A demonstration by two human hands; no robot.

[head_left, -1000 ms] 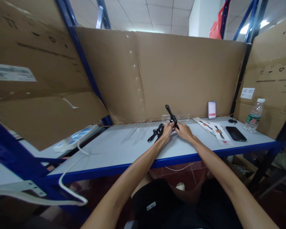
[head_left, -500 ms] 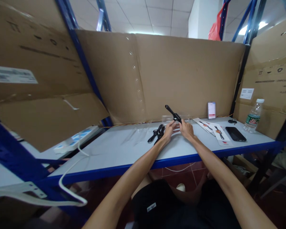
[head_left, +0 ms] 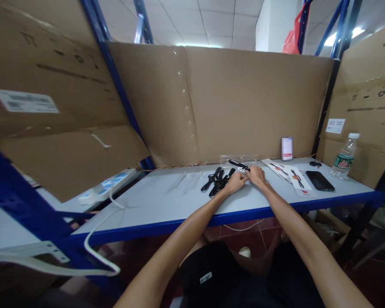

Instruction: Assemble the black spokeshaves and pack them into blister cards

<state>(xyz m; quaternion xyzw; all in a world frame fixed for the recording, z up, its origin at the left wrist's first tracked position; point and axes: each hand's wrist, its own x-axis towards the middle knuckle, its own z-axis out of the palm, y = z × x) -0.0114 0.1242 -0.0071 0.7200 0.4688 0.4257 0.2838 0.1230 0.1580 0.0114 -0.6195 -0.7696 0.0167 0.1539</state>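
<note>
The right hand (head_left: pixel 256 176) is closed around the near end of a black tool (head_left: pixel 239 164), covering that end; only the far handle and part of the shiny middle show, slanting toward the back edge of the surface (head_left: pixel 167 209). The left hand (head_left: pixel 237 184) has its fingers bent in toward the right fingertips, but whether it grips the tool or merely touches it cannot be told, since the fingertips overlap there.

Just left of the left hand, between the front and back edges, lies a pile of black tools (head_left: pixel 215 183); they cross over one another, so their number is hard to make out, and the left hand partly blocks the view of the pile's right side. Clear plastic sleeves (head_left: pixel 188 176) lie farther left, their outlines nearly lost against the pale top.

Toward the right end, printed cards (head_left: pixel 301 184) overlap, one partly hiding another; their lettering is too small to read. Beside them lies a dark phone (head_left: pixel 320 180). Near the back right corner stands a bottle (head_left: pixel 342 161). A lit phone (head_left: pixel 287 148) stands at the back edge, its screen blurred.
</note>
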